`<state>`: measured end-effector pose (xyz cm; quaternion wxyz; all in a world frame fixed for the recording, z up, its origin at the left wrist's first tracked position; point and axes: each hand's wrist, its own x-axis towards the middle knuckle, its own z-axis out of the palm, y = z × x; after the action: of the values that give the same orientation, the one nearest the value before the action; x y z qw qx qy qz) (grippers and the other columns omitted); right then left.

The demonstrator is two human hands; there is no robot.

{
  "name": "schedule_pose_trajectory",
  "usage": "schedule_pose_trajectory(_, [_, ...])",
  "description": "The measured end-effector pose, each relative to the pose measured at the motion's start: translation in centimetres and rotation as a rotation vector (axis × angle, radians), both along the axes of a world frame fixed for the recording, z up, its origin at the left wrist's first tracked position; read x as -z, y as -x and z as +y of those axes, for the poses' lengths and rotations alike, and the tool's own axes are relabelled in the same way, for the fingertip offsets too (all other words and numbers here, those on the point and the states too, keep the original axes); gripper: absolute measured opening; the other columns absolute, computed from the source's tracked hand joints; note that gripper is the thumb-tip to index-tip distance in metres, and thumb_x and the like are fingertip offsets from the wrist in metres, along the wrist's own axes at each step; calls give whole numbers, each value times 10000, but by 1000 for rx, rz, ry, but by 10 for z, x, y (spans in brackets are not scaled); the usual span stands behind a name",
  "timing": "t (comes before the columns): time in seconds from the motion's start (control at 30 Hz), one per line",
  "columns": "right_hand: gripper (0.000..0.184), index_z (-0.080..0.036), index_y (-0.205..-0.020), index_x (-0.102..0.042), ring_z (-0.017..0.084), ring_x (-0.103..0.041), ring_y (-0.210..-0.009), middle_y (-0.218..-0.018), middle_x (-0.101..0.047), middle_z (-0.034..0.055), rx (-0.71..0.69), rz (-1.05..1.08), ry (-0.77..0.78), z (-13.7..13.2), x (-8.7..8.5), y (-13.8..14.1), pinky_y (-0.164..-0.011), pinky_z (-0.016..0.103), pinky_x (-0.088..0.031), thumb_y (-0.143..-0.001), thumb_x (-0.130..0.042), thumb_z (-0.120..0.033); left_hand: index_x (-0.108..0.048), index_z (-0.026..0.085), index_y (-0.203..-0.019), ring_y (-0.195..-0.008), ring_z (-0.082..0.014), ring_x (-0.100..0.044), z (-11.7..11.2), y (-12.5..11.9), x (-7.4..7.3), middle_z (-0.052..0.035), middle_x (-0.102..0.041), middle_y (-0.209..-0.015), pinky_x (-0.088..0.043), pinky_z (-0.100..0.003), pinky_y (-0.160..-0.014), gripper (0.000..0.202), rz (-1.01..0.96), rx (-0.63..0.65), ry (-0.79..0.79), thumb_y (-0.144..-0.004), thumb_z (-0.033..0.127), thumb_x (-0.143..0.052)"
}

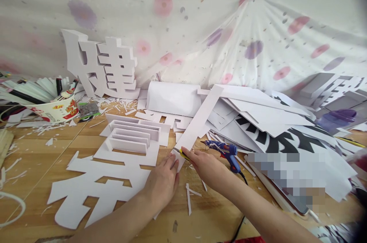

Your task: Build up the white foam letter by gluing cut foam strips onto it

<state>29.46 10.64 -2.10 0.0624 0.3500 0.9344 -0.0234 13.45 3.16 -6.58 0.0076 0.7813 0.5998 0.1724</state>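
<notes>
My right hand (pixel 203 164) is closed around a yellow utility knife (pixel 183 154), its tip at the edge of a long white foam board strip (pixel 197 120). The near end of that strip lies under my left hand (pixel 164 176), whose fingers press it against the table. Left of my hands rests a large white cut-out character (pixel 86 174) of foam board, lying flat. Several thin strips (pixel 129 139) stand on edge on its upper part, forming side walls. A blue hot glue gun (pixel 225 151) lies right of my right hand.
A finished raised character (pixel 106 67) leans by the curtain. A paper tub (pixel 60 109) of pens and strips stands at left. White sheets (pixel 258 109) are piled right, near a pixelated tablet-like device (pixel 286 185). Scraps litter the wooden table (pixel 212 212); the glue gun's cord (pixel 242 220) runs forward.
</notes>
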Motion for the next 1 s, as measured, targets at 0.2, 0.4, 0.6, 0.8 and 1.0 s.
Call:
schedule_pose_trajectory(0.2, [676,-181,-1350,-310,159,-625,-727,-856,-649,60,-91,-149,-65,4,-21,7,-524,210,-376,-718,-429,28,-563,84,-1115,-1120,-282,-533,0,-2,0,-176,-539,-1240,-522,-403,-836,355,29,-12,24,-802,114,-400])
schedule_pose_trajectory(0.4, [713,-166,-1344,-325,146,-612,-614,-767,-653,48,-141,-226,-188,-2,-28,11,-497,206,-378,-673,-447,43,-557,71,-1133,-1133,-265,-523,-1,-4,0,-168,-542,-1241,-491,-379,-884,356,78,-25,20,-820,125,-398])
schedule_pose_trajectory(0.6, [736,-149,-1357,-284,139,-622,-628,-854,-667,62,-161,-201,-141,1,-22,6,-445,211,-332,-666,-453,43,-563,84,-1122,-1118,-270,-535,-1,-3,1,-171,-547,-1231,-505,-382,-858,338,40,-37,4,-822,130,-413])
schedule_pose_trajectory(0.8, [678,-173,-1357,-290,152,-609,-655,-837,-658,52,-150,-160,-141,4,-12,-5,-453,222,-304,-718,-417,17,-572,77,-1111,-1097,-278,-549,-1,-3,2,-178,-552,-1224,-518,-397,-833,344,33,-40,-3,-807,120,-417])
schedule_pose_trajectory(1.0, [658,-219,-1380,-248,130,-589,-636,-841,-655,48,-97,-78,-89,5,2,-22,-472,193,-317,-775,-430,-33,-572,75,-1119,-1079,-276,-562,-1,-4,3,-174,-555,-1222,-532,-386,-807,355,49,-52,4,-802,118,-418])
